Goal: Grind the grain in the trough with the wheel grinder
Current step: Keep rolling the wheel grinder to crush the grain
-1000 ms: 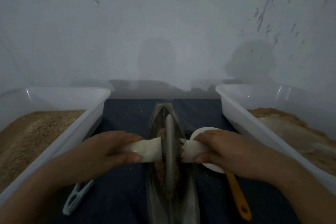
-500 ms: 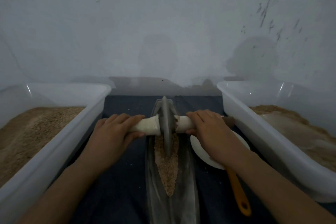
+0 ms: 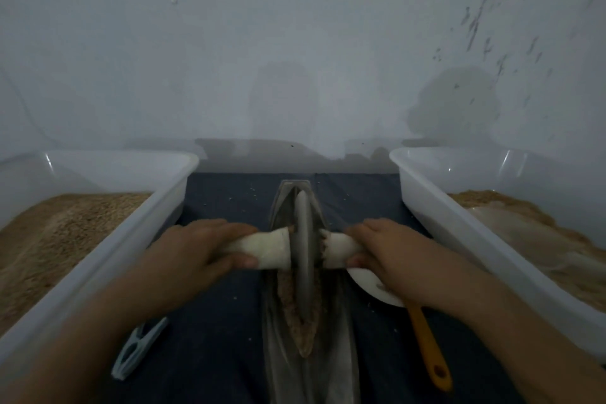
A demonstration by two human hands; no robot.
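Now both hands' fingers curl round the wheel grinder's (image 3: 303, 256) handles above grain (image 3: 288, 298) in the trough (image 3: 341, 354).

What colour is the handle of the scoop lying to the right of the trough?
Orange; the scoop handle shows clearly in the head view, beside the trough.

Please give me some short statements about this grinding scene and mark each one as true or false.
1. Both hands grip the wheel grinder's handle: left hand, right hand. True.
2. The trough holds no grain. False: brown grain lies along it.
3. The spoon with the orange handle lies left of the trough. False: it lies to the right.
4. A pale blue clothes peg lies near the left tub. True.
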